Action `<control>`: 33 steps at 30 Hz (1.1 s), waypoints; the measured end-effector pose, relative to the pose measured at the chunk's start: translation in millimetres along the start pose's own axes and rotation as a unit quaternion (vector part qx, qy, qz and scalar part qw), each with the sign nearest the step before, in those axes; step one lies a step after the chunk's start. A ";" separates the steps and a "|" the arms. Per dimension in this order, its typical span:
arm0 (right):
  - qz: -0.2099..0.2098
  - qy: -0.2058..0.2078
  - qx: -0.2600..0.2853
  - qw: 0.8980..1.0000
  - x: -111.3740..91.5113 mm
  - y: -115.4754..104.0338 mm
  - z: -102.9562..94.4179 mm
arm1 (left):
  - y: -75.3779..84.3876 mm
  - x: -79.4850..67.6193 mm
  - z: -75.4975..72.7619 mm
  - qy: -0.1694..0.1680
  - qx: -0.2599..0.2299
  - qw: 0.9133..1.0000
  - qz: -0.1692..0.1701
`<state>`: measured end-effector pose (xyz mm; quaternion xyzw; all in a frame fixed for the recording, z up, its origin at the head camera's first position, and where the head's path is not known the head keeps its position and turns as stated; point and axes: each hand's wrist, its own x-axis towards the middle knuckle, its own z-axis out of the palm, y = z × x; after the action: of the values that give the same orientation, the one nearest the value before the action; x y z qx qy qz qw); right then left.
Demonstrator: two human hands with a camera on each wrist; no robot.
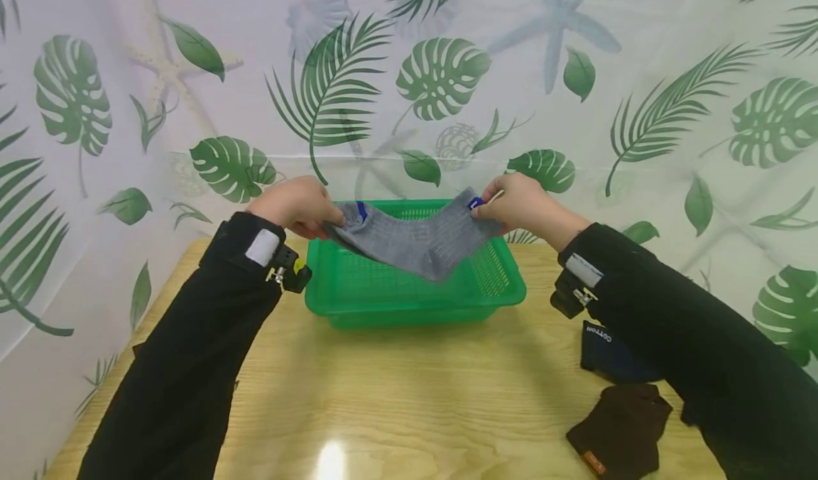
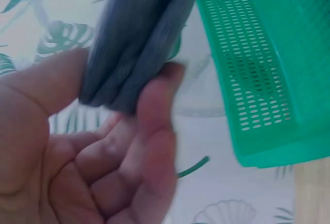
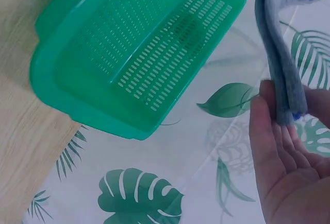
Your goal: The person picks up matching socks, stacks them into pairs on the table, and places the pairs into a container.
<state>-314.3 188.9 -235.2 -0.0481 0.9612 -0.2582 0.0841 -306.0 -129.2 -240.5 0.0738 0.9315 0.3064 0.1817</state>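
Observation:
A pair of grey socks (image 1: 409,242), laid one on the other, hangs stretched between my two hands above a green plastic basket (image 1: 409,308). The toe end, with a blue patch, is pinched by my left hand (image 1: 297,206). At the cuff end, beside a small blue label, my right hand (image 1: 520,206) grips between thumb and fingers. The left wrist view shows the folded grey fabric (image 2: 134,44) between thumb and forefinger. In the right wrist view two layers of the cuff (image 3: 286,90) lie together in the fingers. The socks sag in the middle.
On the wooden table (image 1: 396,395), a dark navy sock item (image 1: 613,356) marked "COTTON" lies at the right, partly under my right sleeve. Nearer is a brown folded sock item (image 1: 620,430) with an orange tag. A leaf-patterned curtain (image 1: 409,75) stands behind the basket.

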 end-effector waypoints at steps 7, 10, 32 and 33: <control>0.016 0.055 0.062 0.996 28.7 2.0 26.1 | -13.6 37.1 30.3 0.119 -0.074 0.990 -0.018; 0.016 0.056 0.078 0.995 38.8 3.2 46.9 | -24.0 54.6 54.1 0.144 -0.105 0.984 -0.028; 0.077 0.058 0.100 0.990 62.6 46.3 115.1 | -53.2 90.1 134.8 0.149 -0.130 0.978 -0.073; 0.073 0.054 0.096 0.991 61.9 48.5 116.3 | -54.4 91.1 136.0 0.142 -0.124 0.979 -0.072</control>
<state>-355.8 165.5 -367.3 0.0448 0.9359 -0.3450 0.0554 -339.4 -76.1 -401.2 -0.0609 0.9055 0.4130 0.0768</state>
